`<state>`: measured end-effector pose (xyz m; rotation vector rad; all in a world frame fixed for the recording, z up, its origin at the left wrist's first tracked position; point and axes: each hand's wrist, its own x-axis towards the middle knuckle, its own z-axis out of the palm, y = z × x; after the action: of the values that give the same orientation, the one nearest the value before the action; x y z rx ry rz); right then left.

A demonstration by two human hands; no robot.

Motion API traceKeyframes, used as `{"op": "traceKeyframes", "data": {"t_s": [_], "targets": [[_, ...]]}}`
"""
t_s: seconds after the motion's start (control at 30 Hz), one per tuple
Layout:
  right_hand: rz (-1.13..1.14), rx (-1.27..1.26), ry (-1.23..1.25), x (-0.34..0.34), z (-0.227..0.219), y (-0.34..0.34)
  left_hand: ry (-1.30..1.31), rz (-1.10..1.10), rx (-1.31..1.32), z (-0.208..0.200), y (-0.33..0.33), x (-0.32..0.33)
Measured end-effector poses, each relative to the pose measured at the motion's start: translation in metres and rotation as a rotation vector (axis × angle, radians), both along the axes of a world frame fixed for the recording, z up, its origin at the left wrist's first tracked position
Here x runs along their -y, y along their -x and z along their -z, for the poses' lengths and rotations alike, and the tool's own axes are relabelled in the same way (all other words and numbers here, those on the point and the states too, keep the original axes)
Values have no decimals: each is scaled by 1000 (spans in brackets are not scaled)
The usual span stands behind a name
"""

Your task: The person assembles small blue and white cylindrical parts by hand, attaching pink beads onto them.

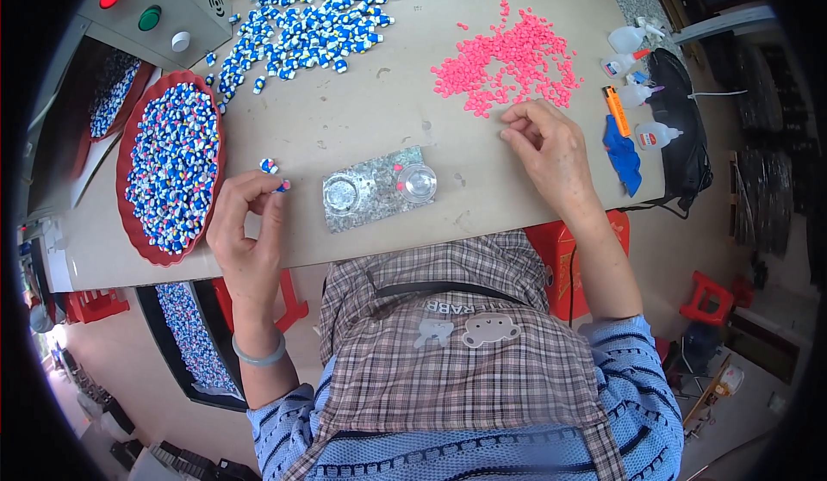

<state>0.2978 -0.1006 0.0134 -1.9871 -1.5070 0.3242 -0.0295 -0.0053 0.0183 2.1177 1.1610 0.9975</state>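
Observation:
At the left, the thumb and forefinger of my left hand (pixel 244 214) are closed on a small blue-and-white bead (pixel 282 187) with a pink spot. A similar loose bead (pixel 269 166) lies just beyond those fingertips. My right hand (pixel 551 149) is over the near edge of a spread of small pink pieces (pixel 508 63). Its fingers are bent, with a gap between thumb and forefinger and nothing visible in them. Between my hands lies a speckled grey plate (pixel 370 190) bearing two clear round dishes, the left one (pixel 341 193) and the right one (pixel 419 183). Two pink pieces sit beside the right dish.
A red scalloped tray (pixel 129 128) heaped with blue-and-white beads stands at the left. More such beads (pixel 310 29) are scattered at the back, near a grey machine (pixel 164 7) with buttons. Glue bottles (pixel 656 135), an orange cutter (pixel 617 112) and a blue cloth (pixel 622 158) lie at the right.

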Motion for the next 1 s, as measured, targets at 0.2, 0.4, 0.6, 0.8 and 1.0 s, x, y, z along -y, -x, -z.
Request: {"op": "traceKeyframes", "data": {"t_s": [0.2, 0.4, 0.6, 0.8, 1.0], "targets": [[-5, 88, -42, -16, 9, 8, -134, 8, -199, 12, 12, -16], [-139, 146, -108, -23, 8, 4, -221, 8, -187, -12, -11, -26], [-201, 120, 120, -23, -9, -2, -283, 120, -212, -15, -55, -72], [-272, 115, 87, -20, -8, -2, -295, 199, -343, 12, -89, -99], [-304, 110, 39, -16, -5, -1, -346, 192, -433, 24, -102, -104]]}}
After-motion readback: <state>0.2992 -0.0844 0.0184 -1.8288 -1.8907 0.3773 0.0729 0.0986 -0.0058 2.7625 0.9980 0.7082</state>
